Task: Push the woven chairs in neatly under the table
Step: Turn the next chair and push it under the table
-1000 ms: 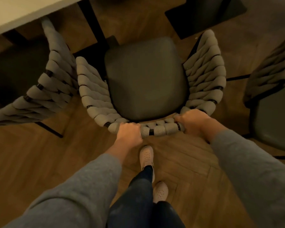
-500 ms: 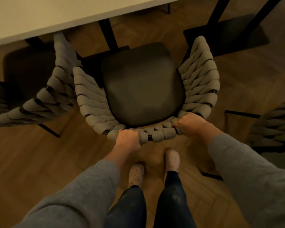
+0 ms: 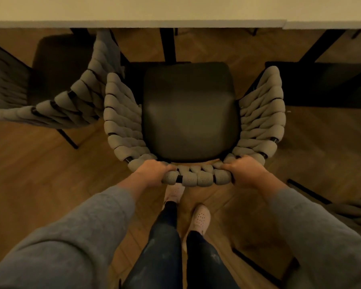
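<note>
Chair: the woven chair [image 3: 189,124] stands before me, its front near the counter [image 3: 133,11] edge, not yet under it.
Hands: my left hand [image 3: 154,172] and right hand [image 3: 245,171] each curl round the back rail [image 3: 198,178], one toward each end.
Handling: I judge it fairly heavy and stiff; this two-ended hold should steer it straight.
Texture: thick, soft grey rope, grippy; smooth dark padded seat [image 3: 189,101]; wooden floor [image 3: 40,180].
Neighbour: a second chair [image 3: 71,105] stands just beside it on the left.

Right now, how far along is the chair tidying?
Done: nothing clearly; the left chair sits skewed by the table. In hand: left hand and right hand grip the middle chair by its woven back, seat wholly short of the table edge. Left: push it under, straighten the left one, then the chair at lower right.
</note>
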